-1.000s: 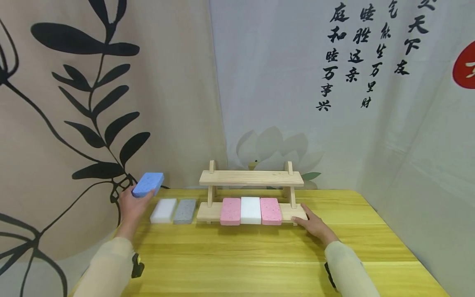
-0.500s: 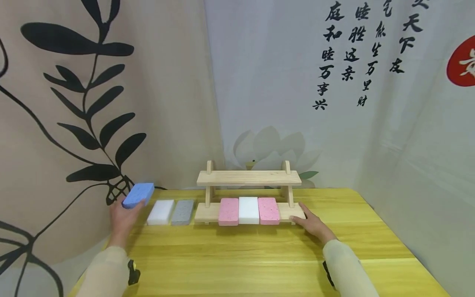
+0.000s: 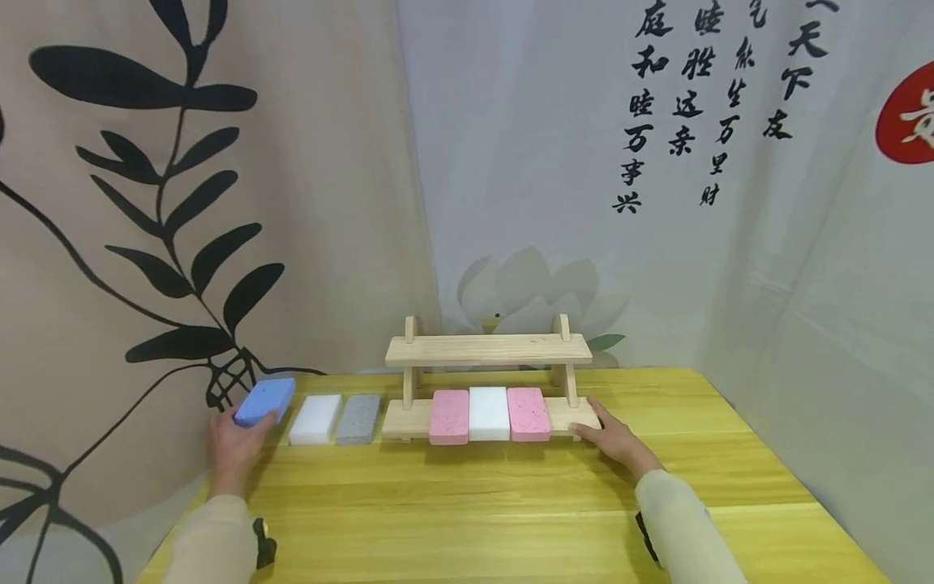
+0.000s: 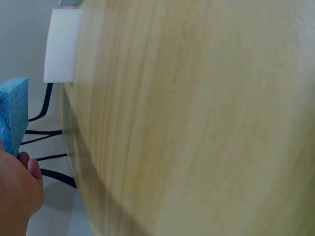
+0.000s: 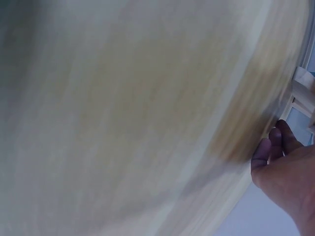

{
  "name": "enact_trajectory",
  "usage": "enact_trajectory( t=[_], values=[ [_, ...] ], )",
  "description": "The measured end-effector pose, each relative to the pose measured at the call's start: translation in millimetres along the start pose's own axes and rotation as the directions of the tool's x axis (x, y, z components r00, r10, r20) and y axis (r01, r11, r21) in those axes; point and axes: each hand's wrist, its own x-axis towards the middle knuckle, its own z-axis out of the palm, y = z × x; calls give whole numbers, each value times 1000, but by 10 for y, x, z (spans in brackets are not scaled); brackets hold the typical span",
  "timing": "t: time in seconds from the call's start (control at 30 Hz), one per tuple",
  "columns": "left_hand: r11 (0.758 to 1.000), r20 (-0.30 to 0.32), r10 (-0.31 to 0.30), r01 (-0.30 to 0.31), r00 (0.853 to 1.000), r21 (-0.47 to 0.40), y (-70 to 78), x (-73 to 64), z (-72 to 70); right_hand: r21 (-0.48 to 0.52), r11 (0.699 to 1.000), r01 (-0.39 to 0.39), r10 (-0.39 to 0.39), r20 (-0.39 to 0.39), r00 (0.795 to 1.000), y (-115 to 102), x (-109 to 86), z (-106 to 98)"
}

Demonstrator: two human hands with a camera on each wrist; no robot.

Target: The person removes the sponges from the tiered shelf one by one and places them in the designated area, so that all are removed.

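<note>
As the right hand (image 3: 617, 442) holds the rack (image 3: 489, 349), the left hand (image 3: 235, 448) grips one blue sponge (image 3: 266, 401).
On the rack: two pink sponges (image 3: 448, 418), one white sponge (image 3: 489, 414).

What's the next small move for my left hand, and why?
Probably lower the blue sponge onto the table, just left of the white sponge: your left hand holds it beside that one, seemingly raised, and the gray sponge lies next along, so it would extend that row.

Yellow wood-grain table (image 3: 467, 519) before pale backdrop (image 3: 343, 162) with black leaves (image 3: 200, 200).
</note>
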Motion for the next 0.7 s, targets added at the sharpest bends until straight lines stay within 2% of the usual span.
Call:
enact_trajectory(
  t=[0.33,0.7],
  values=[
    [1000,-20,-14,14,1000,25,-124,-35,58,-2,1000,-8,8,3,1000,6,29,4],
    [999,27,-9,8,1000,52,-172,-6,111,-14,1000,-17,17,-7,1000,-1,16,-12]
  ],
)
